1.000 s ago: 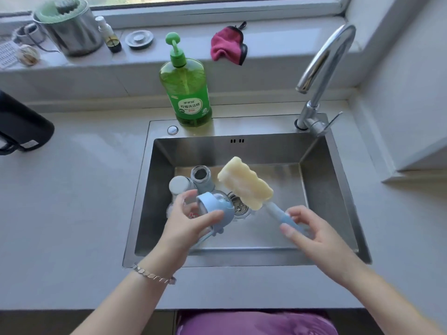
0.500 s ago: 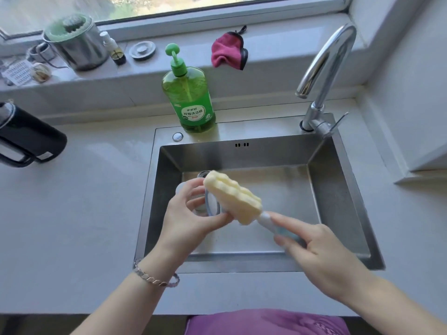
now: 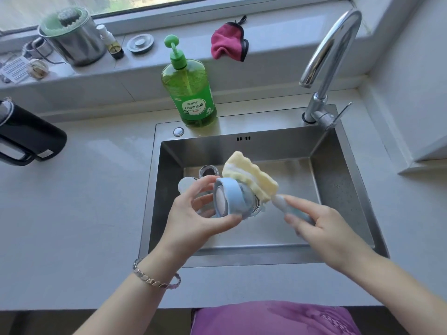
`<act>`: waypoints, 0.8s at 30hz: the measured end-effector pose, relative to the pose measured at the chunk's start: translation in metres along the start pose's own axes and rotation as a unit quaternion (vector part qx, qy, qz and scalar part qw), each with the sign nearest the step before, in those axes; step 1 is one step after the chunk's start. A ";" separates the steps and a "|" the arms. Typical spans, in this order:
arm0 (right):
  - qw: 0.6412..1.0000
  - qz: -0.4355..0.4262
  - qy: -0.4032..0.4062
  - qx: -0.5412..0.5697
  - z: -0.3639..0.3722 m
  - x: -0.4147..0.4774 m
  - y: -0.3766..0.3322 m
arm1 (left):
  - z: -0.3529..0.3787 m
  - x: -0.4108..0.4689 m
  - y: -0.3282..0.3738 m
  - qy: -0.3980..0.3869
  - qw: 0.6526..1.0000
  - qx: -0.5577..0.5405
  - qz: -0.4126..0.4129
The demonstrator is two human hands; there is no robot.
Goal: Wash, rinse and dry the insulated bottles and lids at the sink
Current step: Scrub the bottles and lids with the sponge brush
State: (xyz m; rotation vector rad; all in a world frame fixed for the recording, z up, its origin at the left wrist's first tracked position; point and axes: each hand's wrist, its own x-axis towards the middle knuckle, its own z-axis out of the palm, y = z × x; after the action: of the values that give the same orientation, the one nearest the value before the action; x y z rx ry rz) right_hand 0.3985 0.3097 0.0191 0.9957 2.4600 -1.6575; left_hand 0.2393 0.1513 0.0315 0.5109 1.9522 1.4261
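Left hand (image 3: 193,222) has turned lid (image 3: 233,198); right hand (image 3: 324,228) holds sponge (image 3: 256,181) behind it.

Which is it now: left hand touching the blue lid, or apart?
Touching. The head view shows the left hand gripping the blue lid, thumb against its lower edge, fingers on its upper edge.

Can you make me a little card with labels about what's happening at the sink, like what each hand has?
left hand: holds the blue lid over the sink
right hand: holds the sponge brush by its handle
sponge: seems to touch the lid's rim
tap: no water running
soap bottle: green, behind the sink
pink cloth: on the windowsill
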 end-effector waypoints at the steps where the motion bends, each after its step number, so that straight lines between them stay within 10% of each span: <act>1: 1.000 0.011 -0.007 -0.022 -0.002 0.003 0.007 | 0.000 -0.002 0.000 -0.003 1.000 -0.013 -0.002; 24: 0.992 -0.071 -0.051 0.090 0.005 -0.008 -0.025 | 0.007 -0.012 0.004 -0.056 0.996 -0.055 -0.049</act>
State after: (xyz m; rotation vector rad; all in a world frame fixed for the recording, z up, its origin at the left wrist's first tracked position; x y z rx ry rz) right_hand 0.3903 0.2955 0.0397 0.7411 2.4016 -1.9498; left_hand 0.2518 0.1495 0.0372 0.4298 1.7741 1.4043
